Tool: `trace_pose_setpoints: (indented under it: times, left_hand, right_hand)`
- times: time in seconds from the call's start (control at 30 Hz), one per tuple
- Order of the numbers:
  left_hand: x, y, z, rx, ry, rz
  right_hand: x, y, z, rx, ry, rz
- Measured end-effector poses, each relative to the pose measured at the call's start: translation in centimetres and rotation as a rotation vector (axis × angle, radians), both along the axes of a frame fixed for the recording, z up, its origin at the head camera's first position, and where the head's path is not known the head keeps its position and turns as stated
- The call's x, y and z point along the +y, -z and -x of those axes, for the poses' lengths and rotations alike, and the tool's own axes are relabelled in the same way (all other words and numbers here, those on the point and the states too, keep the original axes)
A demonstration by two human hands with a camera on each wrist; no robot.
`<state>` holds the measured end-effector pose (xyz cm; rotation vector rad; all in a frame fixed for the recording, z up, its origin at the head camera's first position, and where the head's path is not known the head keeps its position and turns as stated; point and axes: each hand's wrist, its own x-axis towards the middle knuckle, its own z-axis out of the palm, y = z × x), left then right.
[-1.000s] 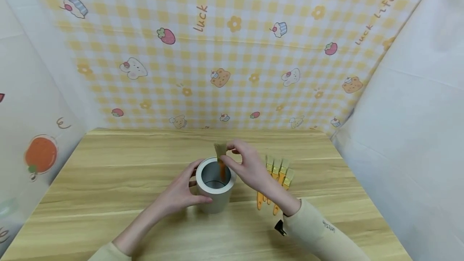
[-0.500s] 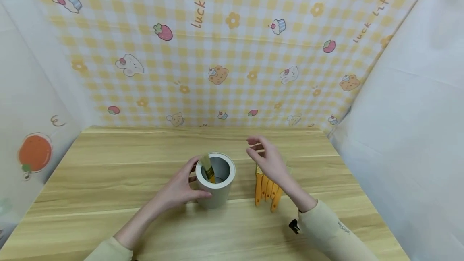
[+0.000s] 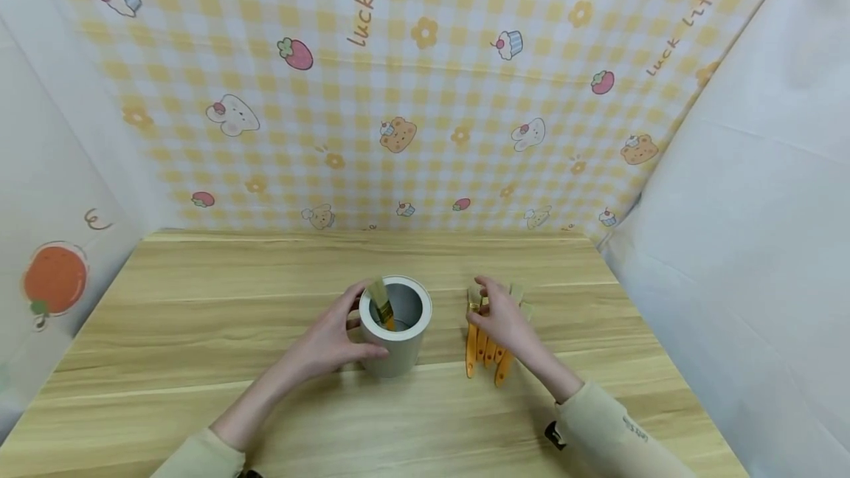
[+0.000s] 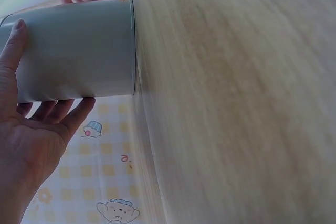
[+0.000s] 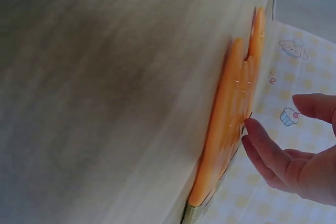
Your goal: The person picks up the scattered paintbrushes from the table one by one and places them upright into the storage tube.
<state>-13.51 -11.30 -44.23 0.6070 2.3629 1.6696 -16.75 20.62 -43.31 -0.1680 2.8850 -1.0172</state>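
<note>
A pale grey cylindrical canister (image 3: pixel 398 361) with a white rim stands upright on the table, its top uncovered. My left hand (image 3: pixel 330 341) grips it from the left, thumb on the near side and fingers round the far side. One paintbrush (image 3: pixel 381 302) leans inside the canister against its left wall, bristles up. To the right lie several orange-handled paintbrushes (image 3: pixel 471 349) in a loose fan, bristles away from me. Over them hovers my right hand (image 3: pixel 508 321), thumb and fingers apart. In the right wrist view, the fingertips (image 5: pixel 253 129) are at the brush handles (image 5: pixel 226 114); contact is unclear.
The wood-grain table (image 3: pixel 219 301) ends at a yellow checked cloth backdrop (image 3: pixel 425 80). White sheeting (image 3: pixel 737 205) closes off the right side, and another printed sheet (image 3: pixel 60 190) hangs at the left.
My right hand let go of a paintbrush in the canister and moved right to the brushes on the table. That brush now leans left inside. My left hand keeps its grip on the canister.
</note>
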Motion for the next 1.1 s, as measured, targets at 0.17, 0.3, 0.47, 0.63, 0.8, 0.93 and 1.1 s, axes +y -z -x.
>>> trace_pose_setpoints:
  times: [0.17, 0.3, 0.47, 0.63, 0.8, 0.93, 1.1]
  left_hand:
    - [0.0, 0.2, 0.2, -0.002, 0.009, -0.005]
    - [-0.1, 0.2, 0.3, -0.004, 0.010, -0.003]
    - [0.0, 0.1, 0.3, -0.005, 0.010, -0.007]
    - [0.0, 0.3, 0.5, -0.003, 0.005, -0.009]
    - [-0.1, 0.4, 0.4, 0.010, 0.015, -0.019]
    - [-0.1, 0.4, 0.4, 0.013, 0.017, -0.019]
    - [0.0, 0.4, 0.4, 0.006, 0.007, -0.019]
  right_hand:
    - [0.0, 0.2, -0.2, -0.010, 0.020, -0.008]
    - [-0.3, 0.2, -0.3, -0.012, 0.021, -0.021]
    - [-0.7, 0.4, -0.5, -0.002, 0.015, -0.070]
    - [-1.0, 0.8, -0.6, -0.002, 0.000, -0.098]
    - [-1.5, 1.1, -0.5, -0.005, -0.014, -0.138]
    - [-1.8, 1.4, -0.3, 0.003, -0.022, -0.192]
    - [-2.1, 1.7, -0.1, 0.001, -0.022, -0.227]
